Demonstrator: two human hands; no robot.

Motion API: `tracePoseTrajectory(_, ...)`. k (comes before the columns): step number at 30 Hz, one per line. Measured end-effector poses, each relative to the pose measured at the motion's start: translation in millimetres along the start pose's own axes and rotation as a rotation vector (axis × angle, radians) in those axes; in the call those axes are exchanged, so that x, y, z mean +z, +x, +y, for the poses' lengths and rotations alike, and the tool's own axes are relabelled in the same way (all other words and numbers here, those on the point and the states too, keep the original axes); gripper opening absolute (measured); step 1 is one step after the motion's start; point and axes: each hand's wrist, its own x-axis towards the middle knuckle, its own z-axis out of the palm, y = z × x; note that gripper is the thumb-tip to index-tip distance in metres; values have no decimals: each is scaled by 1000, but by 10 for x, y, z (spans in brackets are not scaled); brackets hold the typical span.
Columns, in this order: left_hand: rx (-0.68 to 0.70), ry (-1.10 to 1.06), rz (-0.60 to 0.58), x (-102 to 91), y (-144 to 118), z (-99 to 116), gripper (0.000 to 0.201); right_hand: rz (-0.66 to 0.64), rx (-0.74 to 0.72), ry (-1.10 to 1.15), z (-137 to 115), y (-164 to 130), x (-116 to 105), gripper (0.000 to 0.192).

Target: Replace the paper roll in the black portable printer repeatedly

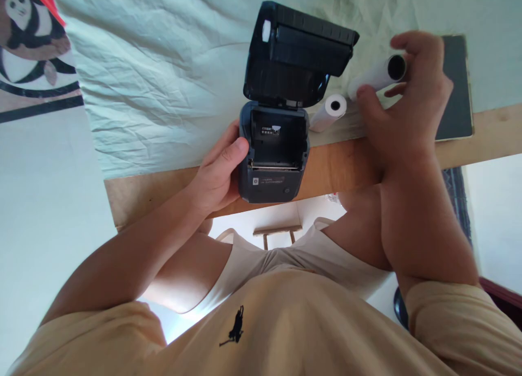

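Observation:
A black portable thermal printer [274, 186] is tilted toward me, its hinged lid [299, 55] flipped up and its paper bay showing. No roll shows in the bay; a small printed label is on its inner wall. My left hand [218, 172] grips the printer's left side, thumb on the edge. To the printer's right, my right hand [416, 98] is curled around a white paper roll [375, 76] with a dark core, thumb against its side and index finger raised off it. A smaller white paper roll [326, 113] stands between that roll and the printer.
A pale green cloth [163, 82] covers the table, with a bare wooden edge [338, 166] in front. A dark flat notebook-like item [457, 87] lies beyond my right hand. A panda picture [36, 44] is at the upper left. My legs and a small wooden stool [277, 230] are below.

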Motion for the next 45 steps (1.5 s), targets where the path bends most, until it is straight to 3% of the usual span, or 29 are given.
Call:
tracePoseTrajectory(4,-18,14,27,31,-9,26,36,-76,120,-81,-46,-2,-70,70)
tracePoseTrajectory(7,-9,11,17,41,-12,29,35,25,-65,-70,-154,-85,-181,67)
tracePoseTrajectory(8,-9,8,12,41,-13,28,35,71,-174,-38,-206,-126,-209,56)
tracePoseTrajectory(10,-11,5,10,39,-13,26,37,126,-238,77,-311,-205,-211,35)
tracePoseTrajectory(13,-2,2,5,26,-10,18,41,-12,-363,154,-392,-276,-65,50)
tracePoseTrajectory(15,7,6,-4,12,-6,11,42,-119,-347,110,-374,-285,72,60)
tracePoseTrajectory(17,12,14,-8,-2,-1,4,43,-180,-285,51,-326,-278,171,58)
tracePoseTrajectory(20,26,30,-6,-8,2,-2,41,-174,-288,27,-274,-266,217,50)
tracePoseTrajectory(24,-3,38,24,29,-7,8,37,-166,-365,208,-306,-274,205,61)
tracePoseTrajectory(29,-11,-9,37,64,-19,28,35,-217,-354,256,-368,-283,214,49)
tracePoseTrajectory(35,-49,30,41,58,-13,43,37,-222,-397,190,-326,-270,214,72)
tracePoseTrajectory(37,-41,39,77,75,-11,35,36,-193,-333,295,-309,-271,176,72)
tracePoseTrajectory(40,-23,53,124,88,-12,18,34,-60,-283,453,-310,-270,54,57)
tracePoseTrajectory(43,-5,74,101,73,-21,13,32,72,-371,462,-374,-291,-82,47)
tracePoseTrajectory(45,-4,106,126,67,-28,18,33,73,-428,458,-472,-334,-124,48)
